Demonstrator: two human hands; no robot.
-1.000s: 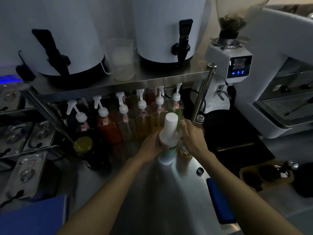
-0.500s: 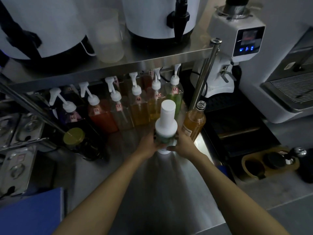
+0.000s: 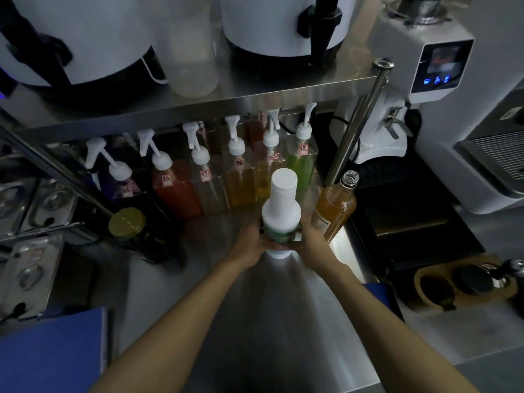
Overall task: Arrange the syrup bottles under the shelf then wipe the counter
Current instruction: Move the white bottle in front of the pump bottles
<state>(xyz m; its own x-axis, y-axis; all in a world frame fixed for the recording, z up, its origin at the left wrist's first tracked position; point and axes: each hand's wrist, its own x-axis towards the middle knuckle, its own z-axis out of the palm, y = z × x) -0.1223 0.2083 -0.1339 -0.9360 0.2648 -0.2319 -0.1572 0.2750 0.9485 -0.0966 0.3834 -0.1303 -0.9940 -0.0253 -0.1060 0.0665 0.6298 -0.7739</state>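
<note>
A white bottle (image 3: 281, 207) with a tall white cap and a green label stands on the steel counter (image 3: 278, 321), in front of the shelf. My left hand (image 3: 251, 242) grips its left side and my right hand (image 3: 310, 241) grips its right side. An uncapped amber syrup bottle (image 3: 334, 207) leans just right of it, beside the shelf post (image 3: 355, 123). Several pump bottles (image 3: 236, 177) of red, clear, yellow and green syrup stand in a row under the steel shelf (image 3: 255, 93).
A jar with a gold lid (image 3: 127, 222) stands at the left under the shelf. Two white dispensers (image 3: 272, 21) and a plastic cup (image 3: 192, 58) sit on top. A grinder (image 3: 419, 80) and a black mat (image 3: 411, 219) lie right; a blue cloth (image 3: 51, 353) lies at front left.
Both hands have stayed on the white bottle. My right hand left the amber bottle's side, so that bottle now shows. The view has tilted closer to the shelf.
</note>
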